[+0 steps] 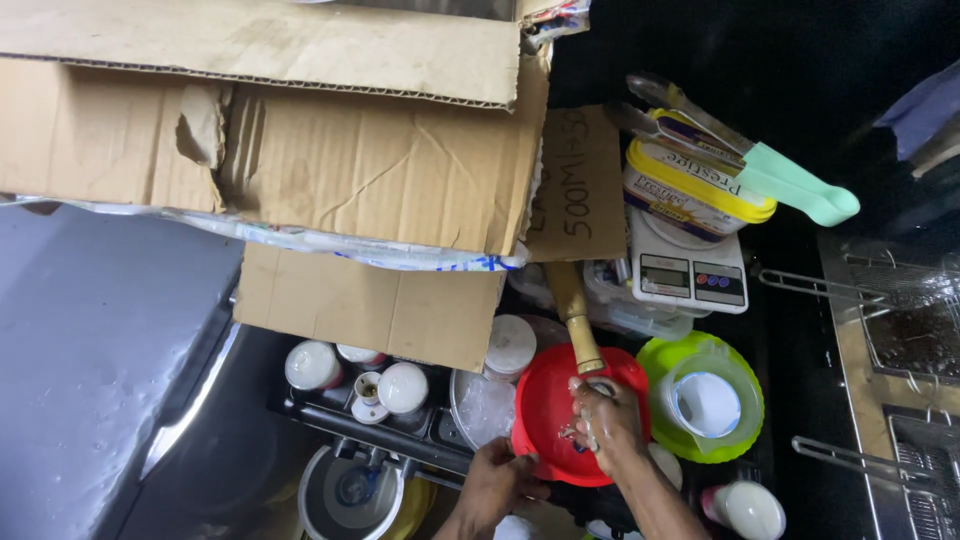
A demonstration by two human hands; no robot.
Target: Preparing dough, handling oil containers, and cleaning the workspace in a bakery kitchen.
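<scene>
A single head-worn camera looks steeply down from above onto a crowded counter. It sits fairly close; the person's forearms enter from the near edge, cardboard fills the far left, and fryer baskets (900, 320) line the right.

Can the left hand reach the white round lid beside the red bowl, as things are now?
Probably yes. The left hand holds the near rim of the red bowl, and the white round lid sits just beyond it, uncovered. Only the cardboard flap overhangs nearby, not over the lid.

Red bowl (560, 410) hemmed in: cardboard (370, 300) overhangs behind, green bowl (700, 400) right, lidded jars (400, 385) left; approach clear from above only.
</scene>
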